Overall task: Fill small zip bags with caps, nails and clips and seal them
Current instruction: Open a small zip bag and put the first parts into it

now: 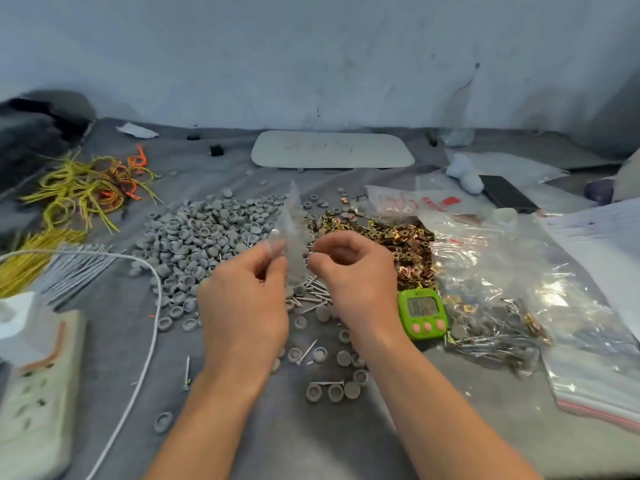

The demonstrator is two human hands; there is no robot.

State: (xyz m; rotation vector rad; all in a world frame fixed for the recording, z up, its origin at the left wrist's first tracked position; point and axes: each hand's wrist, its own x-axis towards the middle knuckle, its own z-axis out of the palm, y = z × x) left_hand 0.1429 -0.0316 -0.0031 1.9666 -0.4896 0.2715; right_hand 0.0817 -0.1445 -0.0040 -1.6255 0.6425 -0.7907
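Two hands pinch the bag (294, 230) mid-bench, left hand (242, 296) and right hand (356, 275) at opposite edges; a slack pinch could drop it, spilling among the caps (201, 237).

Caps (204, 237) grey; clips (408, 244) gold-copper, seemingly; timer (421, 313) green (pink buttons (428, 326)); ties (79, 192) yellow, orange; cloth (277, 427) grey.

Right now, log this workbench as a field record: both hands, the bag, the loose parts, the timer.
left hand: pinches the small zip bag, held upright
right hand: fingers curled at the bag's edge; grip unclear
caps: grey pile, behind the left hand
clips: brassy pile, behind the right hand
nails: loose, between the hands
timer: green, right of the right hand
bag contents: too blurred to tell
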